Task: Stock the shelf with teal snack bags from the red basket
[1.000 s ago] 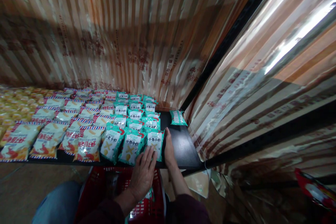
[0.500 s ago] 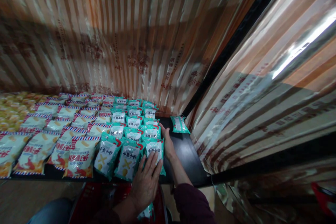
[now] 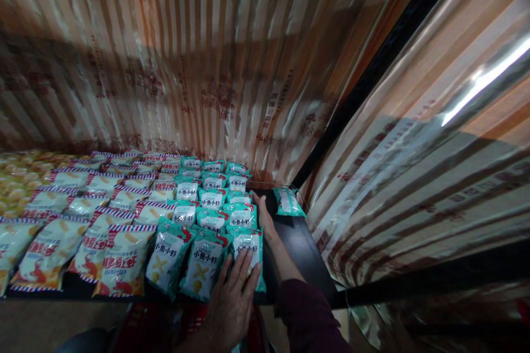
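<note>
My left hand lies open, its fingers flat against the front of a teal snack bag at the near right end of the rows. My right hand, below a dark purple sleeve, is stretched along the right side of the same column of teal bags; part of its fingers is hidden. Beside the left hand stands another teal bag, with one more teal bag left of it. Further teal bags stand in columns behind these.
White snack bags with striped edges fill the shelf further left, then yellow packets. A lone teal bag lies on the black shelf near the right corner post. A red basket sits below. Striped plastic sheeting hangs behind.
The view has shifted slightly, so the shelf's front edge appears lower. Both hands stay against the same column of teal bags, with little visible movement.
</note>
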Demonstrator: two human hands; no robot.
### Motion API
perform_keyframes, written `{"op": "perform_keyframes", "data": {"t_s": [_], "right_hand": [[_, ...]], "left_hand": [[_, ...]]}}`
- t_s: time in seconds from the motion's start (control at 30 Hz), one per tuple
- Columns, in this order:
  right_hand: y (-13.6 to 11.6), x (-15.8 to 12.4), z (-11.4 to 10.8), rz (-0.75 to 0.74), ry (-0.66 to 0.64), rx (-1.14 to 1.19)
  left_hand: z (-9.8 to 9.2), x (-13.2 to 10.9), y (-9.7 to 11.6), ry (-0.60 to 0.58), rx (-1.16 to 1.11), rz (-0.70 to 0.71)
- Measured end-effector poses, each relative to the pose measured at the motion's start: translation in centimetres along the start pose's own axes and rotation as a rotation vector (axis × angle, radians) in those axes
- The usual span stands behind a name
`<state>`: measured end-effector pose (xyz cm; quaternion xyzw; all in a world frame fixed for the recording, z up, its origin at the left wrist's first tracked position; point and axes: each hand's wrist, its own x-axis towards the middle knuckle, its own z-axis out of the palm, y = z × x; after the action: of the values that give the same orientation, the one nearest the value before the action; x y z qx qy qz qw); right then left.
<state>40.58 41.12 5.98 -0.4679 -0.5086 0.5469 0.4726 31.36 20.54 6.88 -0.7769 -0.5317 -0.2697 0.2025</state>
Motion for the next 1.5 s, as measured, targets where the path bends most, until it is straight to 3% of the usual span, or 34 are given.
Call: {"op": "perform_keyframes", "data": {"t_s": [0.17, 0.7, 1.0, 1.2, 1.5], "right_hand": [[0.2, 0.6, -0.5, -0.088, 0.045, 0.048], [-2.1, 5.0, 0.7, 0.092, -0.008, 0.08], [-2.8, 4.4, 0.3, 0.096, -0.02, 0.092], [-2.4, 1.1, -1.7, 0.055, 0.071, 0.07], [-2.5, -10.7, -3.5, -0.134, 0.347, 0.055]], "left_hand": [[0.0, -0.2, 0.0, -0.009, -0.014, 0.025], [1.0, -0.1, -0.4, 0.04, -0.02, 0.039], [0.9, -0.3, -0.2, -0.004, -0.039, 0.029], [0.1, -0.4, 0.0, -0.112, -0.038, 0.002], [-0.3, -0.9, -0.3, -0.13, -0.043, 0.08]]}}
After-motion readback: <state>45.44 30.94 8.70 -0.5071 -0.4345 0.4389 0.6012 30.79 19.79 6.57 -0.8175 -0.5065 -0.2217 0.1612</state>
